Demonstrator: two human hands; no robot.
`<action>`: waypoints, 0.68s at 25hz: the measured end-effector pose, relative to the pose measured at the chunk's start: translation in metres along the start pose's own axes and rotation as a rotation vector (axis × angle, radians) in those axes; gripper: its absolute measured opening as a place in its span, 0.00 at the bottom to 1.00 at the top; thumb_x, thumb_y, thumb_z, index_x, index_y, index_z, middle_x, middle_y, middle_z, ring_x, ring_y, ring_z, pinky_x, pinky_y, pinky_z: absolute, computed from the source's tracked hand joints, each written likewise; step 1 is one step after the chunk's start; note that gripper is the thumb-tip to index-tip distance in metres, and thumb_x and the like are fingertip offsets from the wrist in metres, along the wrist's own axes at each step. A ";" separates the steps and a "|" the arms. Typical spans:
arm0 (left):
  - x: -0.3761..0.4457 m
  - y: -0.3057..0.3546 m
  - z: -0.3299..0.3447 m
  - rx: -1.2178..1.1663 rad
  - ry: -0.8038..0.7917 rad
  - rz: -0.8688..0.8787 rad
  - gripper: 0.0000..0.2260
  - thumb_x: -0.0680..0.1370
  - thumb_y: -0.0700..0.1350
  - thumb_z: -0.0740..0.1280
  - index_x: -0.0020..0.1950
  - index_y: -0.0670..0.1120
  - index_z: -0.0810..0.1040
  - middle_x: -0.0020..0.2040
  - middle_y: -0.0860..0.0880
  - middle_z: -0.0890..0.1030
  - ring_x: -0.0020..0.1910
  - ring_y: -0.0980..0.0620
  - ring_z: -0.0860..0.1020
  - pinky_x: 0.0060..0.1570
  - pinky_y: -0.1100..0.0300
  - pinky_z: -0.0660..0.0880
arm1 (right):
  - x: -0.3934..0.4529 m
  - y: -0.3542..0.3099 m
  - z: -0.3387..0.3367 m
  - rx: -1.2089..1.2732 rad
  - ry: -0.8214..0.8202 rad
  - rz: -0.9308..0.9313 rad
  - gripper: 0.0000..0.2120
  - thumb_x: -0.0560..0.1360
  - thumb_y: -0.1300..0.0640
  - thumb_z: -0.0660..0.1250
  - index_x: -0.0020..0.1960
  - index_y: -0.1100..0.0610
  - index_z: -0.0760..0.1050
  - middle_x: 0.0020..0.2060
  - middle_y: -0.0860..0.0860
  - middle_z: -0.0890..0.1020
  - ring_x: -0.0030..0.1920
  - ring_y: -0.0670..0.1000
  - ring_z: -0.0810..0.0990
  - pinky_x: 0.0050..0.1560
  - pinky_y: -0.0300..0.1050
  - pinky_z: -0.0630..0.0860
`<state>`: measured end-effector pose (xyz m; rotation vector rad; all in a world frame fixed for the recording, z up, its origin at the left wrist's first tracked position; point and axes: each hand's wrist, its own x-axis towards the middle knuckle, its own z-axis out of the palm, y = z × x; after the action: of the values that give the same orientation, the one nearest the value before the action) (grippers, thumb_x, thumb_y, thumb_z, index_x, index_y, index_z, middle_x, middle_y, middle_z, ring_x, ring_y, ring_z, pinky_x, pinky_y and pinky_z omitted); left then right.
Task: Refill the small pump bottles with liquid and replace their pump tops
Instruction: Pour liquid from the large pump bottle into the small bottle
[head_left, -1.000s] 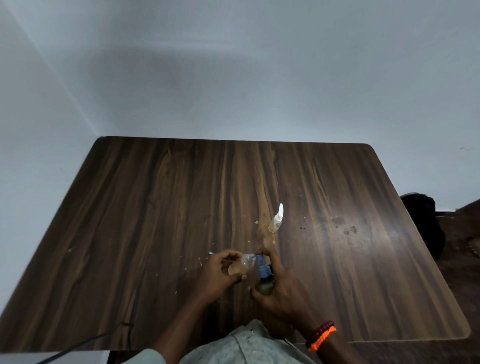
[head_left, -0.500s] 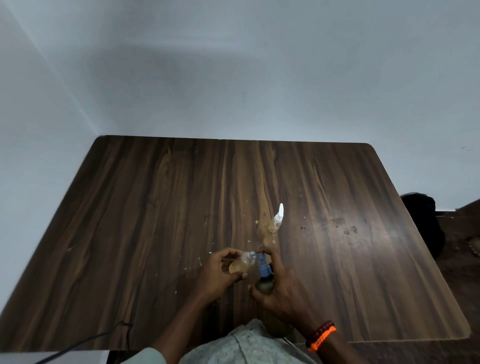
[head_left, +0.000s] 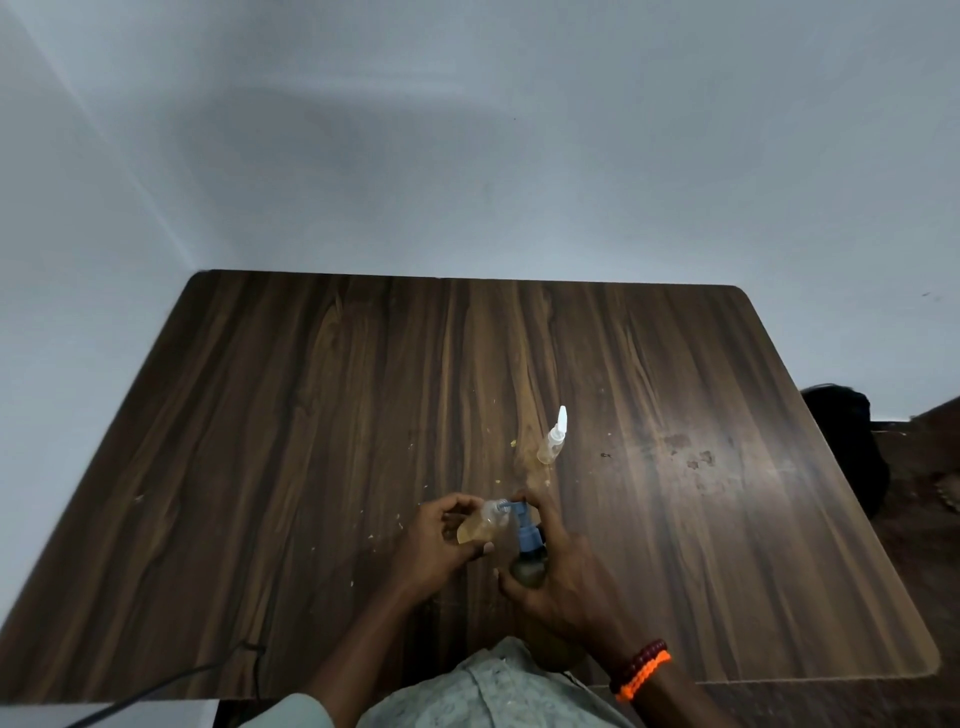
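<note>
My left hand (head_left: 439, 545) holds a small clear bottle (head_left: 480, 525) tilted on its side, part full of amber liquid, its open neck pointing right. My right hand (head_left: 563, 577) grips a larger bottle (head_left: 529, 564) with a blue pump top (head_left: 522, 527), a finger resting on the pump head. The blue nozzle touches the small bottle's neck. A second small bottle (head_left: 551, 444) with a white pump top stands upright on the table, a short way beyond my hands, with amber liquid at its bottom.
The dark wooden table (head_left: 291, 441) carries small crumbs and drips near the bottles. A black cable (head_left: 171, 680) crosses the near left edge. A dark bag (head_left: 852, 441) sits on the floor at the right. Grey walls stand behind.
Both hands and the two held bottles stay in nearly the same place; the nozzle remains at the small bottle's neck. The standing bottle has not moved.
</note>
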<state>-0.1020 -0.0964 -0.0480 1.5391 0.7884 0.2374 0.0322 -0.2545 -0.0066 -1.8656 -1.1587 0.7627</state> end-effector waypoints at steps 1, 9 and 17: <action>0.000 0.001 -0.001 0.004 0.005 0.000 0.18 0.70 0.39 0.82 0.56 0.51 0.85 0.54 0.52 0.88 0.56 0.52 0.85 0.53 0.60 0.82 | -0.001 0.000 0.000 0.005 -0.012 -0.004 0.37 0.74 0.46 0.76 0.74 0.35 0.57 0.50 0.37 0.83 0.49 0.35 0.85 0.47 0.27 0.80; -0.003 0.001 0.000 0.011 0.006 -0.010 0.19 0.69 0.36 0.82 0.56 0.51 0.85 0.53 0.52 0.88 0.55 0.54 0.86 0.48 0.66 0.81 | -0.001 -0.002 -0.003 0.009 -0.013 0.005 0.29 0.75 0.47 0.76 0.67 0.33 0.62 0.48 0.38 0.84 0.46 0.37 0.86 0.43 0.29 0.80; -0.003 0.006 0.000 0.009 0.006 -0.029 0.19 0.70 0.35 0.81 0.58 0.46 0.84 0.55 0.49 0.87 0.57 0.51 0.85 0.48 0.65 0.82 | -0.003 -0.002 -0.003 -0.012 -0.030 0.016 0.29 0.74 0.45 0.75 0.68 0.36 0.62 0.48 0.42 0.84 0.48 0.37 0.85 0.45 0.32 0.82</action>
<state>-0.1027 -0.0980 -0.0416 1.5347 0.8175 0.2176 0.0330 -0.2576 -0.0029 -1.8813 -1.1704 0.7971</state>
